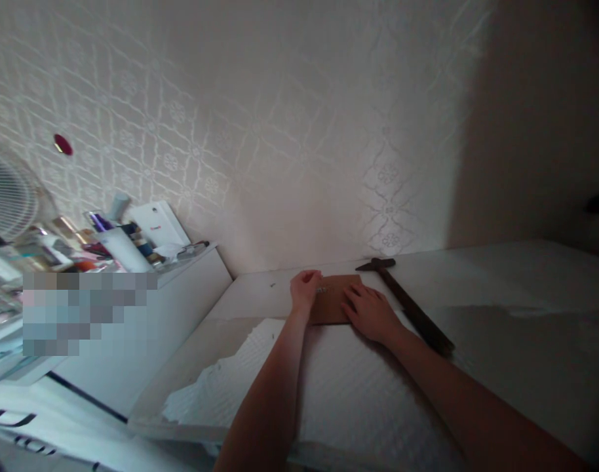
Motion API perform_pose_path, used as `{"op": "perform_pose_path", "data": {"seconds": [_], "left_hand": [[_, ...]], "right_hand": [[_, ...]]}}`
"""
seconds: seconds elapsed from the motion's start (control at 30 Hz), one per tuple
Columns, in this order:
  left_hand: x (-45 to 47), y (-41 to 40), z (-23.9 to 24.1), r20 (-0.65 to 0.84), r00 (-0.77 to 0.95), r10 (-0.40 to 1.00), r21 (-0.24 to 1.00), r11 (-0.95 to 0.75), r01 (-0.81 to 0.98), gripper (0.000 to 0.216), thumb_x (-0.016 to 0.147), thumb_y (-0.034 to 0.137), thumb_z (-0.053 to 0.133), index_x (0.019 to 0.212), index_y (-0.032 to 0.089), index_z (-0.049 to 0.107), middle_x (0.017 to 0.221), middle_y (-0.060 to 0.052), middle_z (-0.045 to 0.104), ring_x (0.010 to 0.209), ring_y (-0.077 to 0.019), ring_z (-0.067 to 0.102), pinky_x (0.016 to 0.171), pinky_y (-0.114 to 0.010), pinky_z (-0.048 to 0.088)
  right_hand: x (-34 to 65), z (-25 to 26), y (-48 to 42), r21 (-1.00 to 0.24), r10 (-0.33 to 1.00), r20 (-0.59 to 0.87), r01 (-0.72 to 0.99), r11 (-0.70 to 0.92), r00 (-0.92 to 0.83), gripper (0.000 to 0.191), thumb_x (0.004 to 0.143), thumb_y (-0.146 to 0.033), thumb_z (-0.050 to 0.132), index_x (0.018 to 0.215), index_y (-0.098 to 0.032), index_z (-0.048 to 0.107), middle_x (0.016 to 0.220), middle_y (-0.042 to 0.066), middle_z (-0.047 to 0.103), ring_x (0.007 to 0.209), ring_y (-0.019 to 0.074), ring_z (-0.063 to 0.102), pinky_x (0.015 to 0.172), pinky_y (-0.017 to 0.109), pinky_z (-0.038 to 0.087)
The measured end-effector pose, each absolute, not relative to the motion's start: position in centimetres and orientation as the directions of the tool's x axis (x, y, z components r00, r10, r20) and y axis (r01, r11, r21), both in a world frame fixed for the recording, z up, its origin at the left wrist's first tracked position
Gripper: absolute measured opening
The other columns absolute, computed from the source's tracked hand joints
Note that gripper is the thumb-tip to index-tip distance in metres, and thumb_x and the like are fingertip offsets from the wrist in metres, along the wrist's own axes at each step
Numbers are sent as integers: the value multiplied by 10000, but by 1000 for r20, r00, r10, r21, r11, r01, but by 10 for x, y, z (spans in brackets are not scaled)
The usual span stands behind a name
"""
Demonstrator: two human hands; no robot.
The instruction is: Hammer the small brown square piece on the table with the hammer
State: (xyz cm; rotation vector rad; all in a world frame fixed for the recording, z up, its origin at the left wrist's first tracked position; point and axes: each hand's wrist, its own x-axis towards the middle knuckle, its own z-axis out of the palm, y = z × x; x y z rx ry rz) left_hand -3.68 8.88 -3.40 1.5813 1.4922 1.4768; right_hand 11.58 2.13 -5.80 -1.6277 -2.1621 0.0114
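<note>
A flat brown board (pixel 333 295) lies on the white table (pixel 476 288) close to the patterned wall. My right hand (pixel 371 311) rests flat on the board's right part with its fingers stretched out. My left hand (pixel 304 288) sits at the board's left edge with the fingers curled in, pinching something small that I cannot make out. A dark hammer (pixel 407 305) with a long wooden handle lies on the table just right of my right hand, head toward the wall.
White textured padding (pixel 289 387) covers the near part of the table under my forearms. A white cabinet (pixel 181 295) to the left carries bottles, tubes and a white box (pixel 156 226). A fan (pixel 7 196) stands at far left.
</note>
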Motion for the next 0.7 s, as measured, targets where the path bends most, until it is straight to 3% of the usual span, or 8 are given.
{"op": "perform_pose_path", "data": {"seconds": [0.2,0.7], "left_hand": [[-38,94,-45,305,-76,949,834,-227,504,123,726,196,616,817,172,695,814,-38,701,766,-141,632,739,-251,476],[-37,95,-47,237,43,970,784,-218,582,140,741,114,603,850,161,677,881,-53,697,822,-145,629,780,-251,469]], "right_hand": [[117,-56,21,-272,924,314,912,307,-217,450,891,-363,343,1233,-139,530,1329,149,455,1203,265,416,989,418,287],[118,-53,20,-257,925,302,914,313,-232,463,896,-376,319,1217,-129,544,1319,150,464,1190,275,419,976,410,301]]}}
